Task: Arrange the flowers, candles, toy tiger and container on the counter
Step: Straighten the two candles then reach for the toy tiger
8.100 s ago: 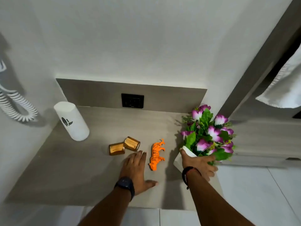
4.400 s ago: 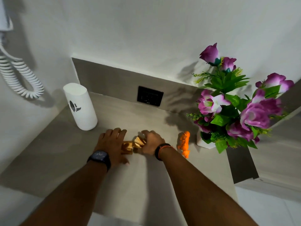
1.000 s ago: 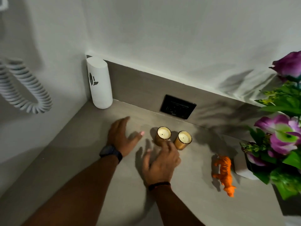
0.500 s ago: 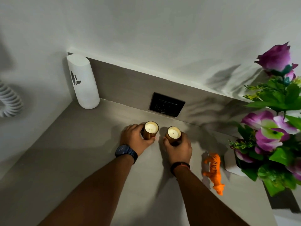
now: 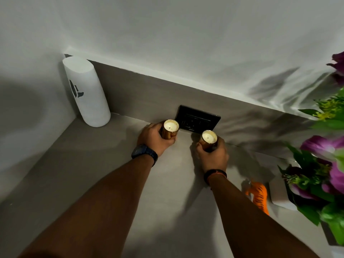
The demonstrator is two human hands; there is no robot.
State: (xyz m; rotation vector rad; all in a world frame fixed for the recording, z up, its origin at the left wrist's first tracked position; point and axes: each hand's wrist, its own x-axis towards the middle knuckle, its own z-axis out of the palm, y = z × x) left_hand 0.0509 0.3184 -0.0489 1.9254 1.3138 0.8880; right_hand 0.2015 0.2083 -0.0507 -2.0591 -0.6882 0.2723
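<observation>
Two gold-cased candles stand upright near the back of the grey counter (image 5: 93,174). My left hand (image 5: 153,139) grips the left candle (image 5: 170,128); my right hand (image 5: 213,155) grips the right candle (image 5: 208,139). A tall white cylindrical container (image 5: 86,92) with a dark emblem stands in the back left corner. The orange toy tiger (image 5: 258,195) lies at the right, partly behind my right forearm. Purple flowers with green leaves (image 5: 323,175) fill the right edge in a white pot (image 5: 279,192).
A black wall socket (image 5: 198,119) sits in the grey backsplash just behind the candles. White walls close the counter at the back and on the left. Open counter surface lies between the container and my left hand.
Both hands have pushed the candles farther back toward the socket and slightly apart. The view has shifted closer to the wall; the coiled cord at the left has left the frame.
</observation>
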